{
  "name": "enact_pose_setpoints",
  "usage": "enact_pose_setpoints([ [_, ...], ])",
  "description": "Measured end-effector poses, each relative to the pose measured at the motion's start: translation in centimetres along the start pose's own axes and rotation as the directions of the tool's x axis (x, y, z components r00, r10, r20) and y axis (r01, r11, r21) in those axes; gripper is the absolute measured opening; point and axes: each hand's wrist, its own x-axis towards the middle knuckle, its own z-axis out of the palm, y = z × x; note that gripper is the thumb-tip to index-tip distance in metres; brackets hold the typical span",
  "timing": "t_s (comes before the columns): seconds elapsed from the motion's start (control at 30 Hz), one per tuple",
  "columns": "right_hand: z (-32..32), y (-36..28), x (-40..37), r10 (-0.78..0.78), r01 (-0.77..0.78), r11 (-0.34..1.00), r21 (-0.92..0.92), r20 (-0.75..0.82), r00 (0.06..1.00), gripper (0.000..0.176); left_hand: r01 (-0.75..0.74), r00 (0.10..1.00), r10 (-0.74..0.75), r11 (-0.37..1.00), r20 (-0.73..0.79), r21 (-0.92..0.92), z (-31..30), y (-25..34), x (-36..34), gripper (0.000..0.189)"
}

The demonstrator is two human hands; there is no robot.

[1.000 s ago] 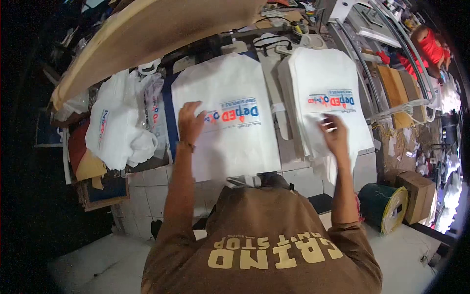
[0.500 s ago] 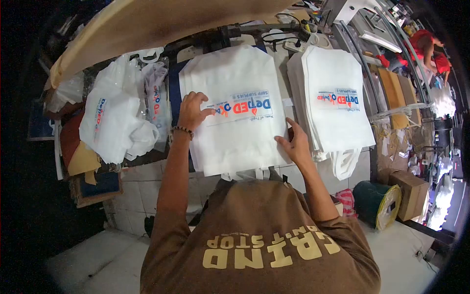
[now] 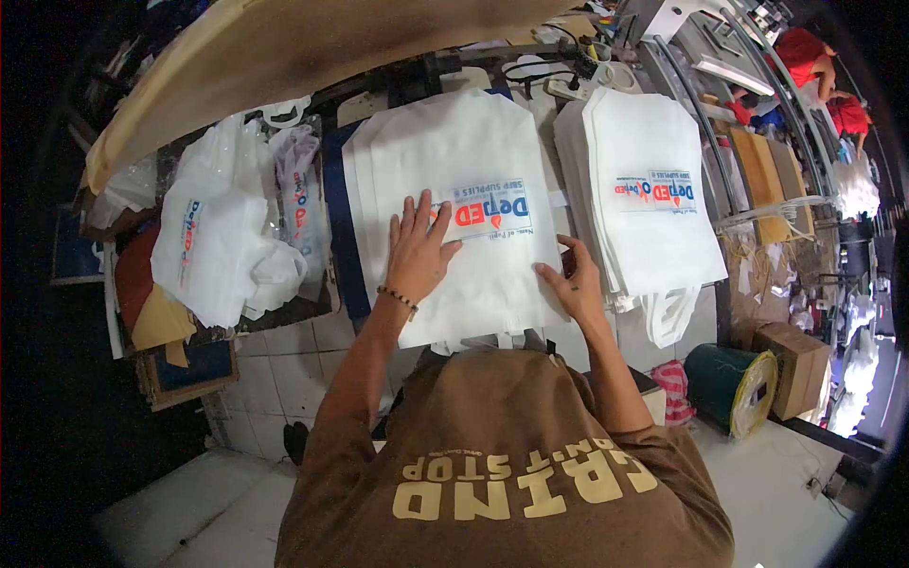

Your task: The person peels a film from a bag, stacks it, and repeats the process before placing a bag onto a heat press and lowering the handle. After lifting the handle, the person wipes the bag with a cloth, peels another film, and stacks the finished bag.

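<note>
A white fabric bag (image 3: 473, 293) with blue and red print lies flat in front of me, on top of other white bags whose edges show at its left. My left hand (image 3: 418, 251), with a beaded bracelet at the wrist, rests palm down on this bag with fingers spread, covering the left part of the print. At the bag's right edge is my right hand (image 3: 576, 281). Its thumb touches the edge, and the index finger stands apart from it. The other right fingers are partly hidden.
To the right lies a stack of printed white bags (image 3: 653, 227), with handles hanging over the front edge. More white bags (image 3: 213, 246) are heaped at the left. A large tan panel (image 3: 312, 47) overhangs the back. A green spool (image 3: 724, 383) stands on the right; people in red work farther off.
My left hand has moved from the bag's left side onto its middle and flattened. The top bag has shifted slightly to the right. My right hand stays near the same edge.
</note>
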Motion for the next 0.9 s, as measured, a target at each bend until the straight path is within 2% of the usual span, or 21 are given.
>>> enact_pose_setpoints([
  [0.17,-0.3,0.6,0.7,0.074,-0.072,0.997,-0.029,0.056,0.996,0.057,-0.029,0.998,0.03,0.999,-0.053,0.012,1.0,-1.5,-0.5,0.066],
  [0.23,-0.3,0.6,0.8,0.072,-0.07,0.997,-0.04,0.066,0.995,0.056,-0.139,0.963,0.1,0.98,-0.25,-0.143,1.8,-3.8,-0.6,0.068],
  [0.27,-0.5,0.2,0.8,0.086,-0.082,0.994,-0.066,0.064,0.994,0.055,-0.138,0.963,0.099,0.98,-0.252,-0.142,1.9,-4.3,-0.9,0.068],
  [0.33,-0.5,0.3,1.0,0.096,-0.09,0.992,-0.091,0.065,0.993,0.053,0.101,0.871,-0.081,0.995,-0.485,0.016,1.1,-4.8,-1.1,0.069],
  [0.37,-0.5,0.9,1.2,0.098,-0.095,0.994,-0.049,0.08,0.992,0.052,0.152,0.863,-0.089,0.984,-0.497,0.088,0.5,-5.3,-1.1,0.075],
  [0.4,-0.5,1.0,1.2,0.101,-0.1,0.995,-0.007,0.098,0.99,0.051,0.158,0.861,-0.092,0.983,-0.5,0.091,0.6,-5.7,-1.2,0.075],
  [0.47,-0.8,0.8,1.3,0.099,-0.104,0.994,0.04,0.127,0.987,0.05,0.344,0.855,-0.349,0.935,-0.384,-0.085,1.2,-6.5,-1.6,0.085],
  [0.5,-0.7,0.6,1.5,0.093,-0.108,0.99,0.09,0.153,0.984,0.048,0.36,0.845,-0.359,0.93,-0.397,-0.074,1.2,-6.4,-1.7,0.085],
  [0.57,-0.3,2.0,1.9,0.025,-0.02,0.999,-0.025,0.212,0.977,0.043,0.474,0.798,-0.51,0.86,-0.322,-0.189,1.2,-6.6,-1.7,0.089],
  [0.6,-0.1,1.6,2.0,0.012,0.0,0.999,-0.05,0.237,0.971,0.042,0.371,0.794,-0.468,0.879,-0.389,-0.3,3.3,-8.9,-2.1,0.089],
  [0.63,0.3,1.5,2.0,-0.06,0.034,0.993,0.111,0.238,0.969,0.04,0.561,0.794,-0.588,0.807,-0.155,-0.185,1.3,-8.6,-1.4,0.086],
  [0.67,0.9,2.2,2.3,-0.025,0.011,0.998,0.06,0.246,0.969,0.039,0.562,0.74,-0.66,0.712,-0.128,-0.421,-0.7,-7.7,-1.6,0.084],
  [0.7,1.4,3.1,2.7,-0.071,0.063,0.997,0.042,0.244,0.967,0.038,0.602,0.695,-0.707,0.673,-0.133,-0.43,-2.1,-7.2,-1.5,0.07],
  [0.73,0.7,-0.6,2.1,0.022,-0.041,0.997,0.061,0.288,0.957,0.037,0.612,0.677,-0.72,0.666,-0.153,-0.426,-2.6,-7.4,-1.9,0.07],
  [0.8,0.8,-1.5,2.2,0.105,-0.113,0.994,0.009,0.293,0.95,0.04,0.615,0.652,-0.758,0.519,0.012,-0.594,-2.5,-8.4,-2.5,0.054],
  [0.83,0.9,-1.1,2.1,0.094,-0.102,0.995,0.011,0.296,0.95,0.04,0.583,0.694,-0.72,0.553,0.011,-0.596,-2.1,-9.2,-2.7,0.038],
  [0.87,1.2,-0.4,2.1,0.067,-0.081,0.996,0.029,0.328,0.942,0.039,0.578,0.693,-0.721,0.554,0.002,-0.599,-1.7,-10.2,-3.3,0.038],
  [0.9,1.4,-0.2,2.2,0.043,-0.063,0.997,0.045,0.356,0.934,0.038,0.561,0.724,-0.686,0.65,-0.077,-0.513,-3.7,-9.4,-3.6,0.035],
])
